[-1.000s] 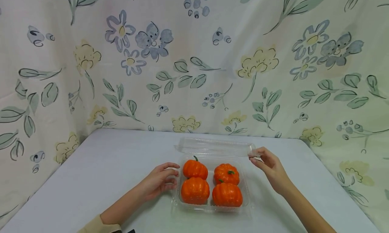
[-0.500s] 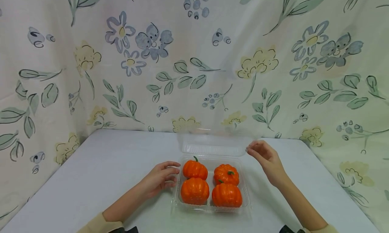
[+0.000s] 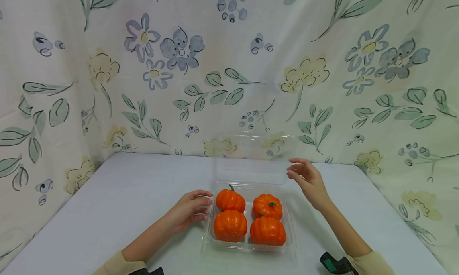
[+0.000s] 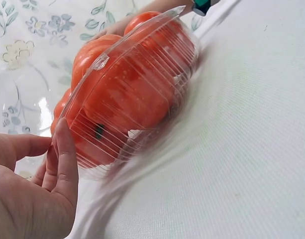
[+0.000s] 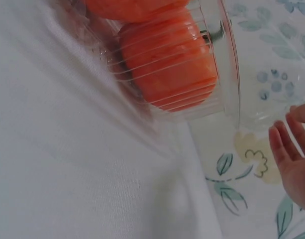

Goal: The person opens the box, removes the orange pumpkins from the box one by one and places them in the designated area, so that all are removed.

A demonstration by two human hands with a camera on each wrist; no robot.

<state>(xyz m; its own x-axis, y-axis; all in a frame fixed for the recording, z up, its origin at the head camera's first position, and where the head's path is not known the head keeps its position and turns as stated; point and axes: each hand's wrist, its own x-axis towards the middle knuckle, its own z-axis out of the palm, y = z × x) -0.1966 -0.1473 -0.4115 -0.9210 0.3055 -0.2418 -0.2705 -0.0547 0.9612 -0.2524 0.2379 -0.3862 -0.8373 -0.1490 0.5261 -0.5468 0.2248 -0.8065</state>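
A clear plastic clamshell container (image 3: 247, 246) stands on the white table with several small orange pumpkins (image 3: 268, 231) inside, some showing green stems. Its see-through lid (image 3: 251, 171) is raised at the back, standing roughly upright. On the container's left side, my left hand (image 3: 190, 212) pinches the rim between thumb and fingers, clearest in the left wrist view, where a pumpkin (image 4: 130, 94) shows through the ribbed wall. My right hand (image 3: 311, 184) is at the lid's right edge, thumb and fingertips holding it; in the right wrist view the fingers (image 5: 277, 142) reach that edge.
The white table (image 3: 143, 187) extends around the container on both sides. Behind it hangs a floral curtain (image 3: 215, 67), which also runs along the left and right. A dark wrist device (image 3: 335, 263) sits at the right sleeve (image 3: 371, 263).
The lid has swung up from lying low behind the container to roughly upright. My right hand has moved up and left with it. The left hand and pumpkins have stayed put.
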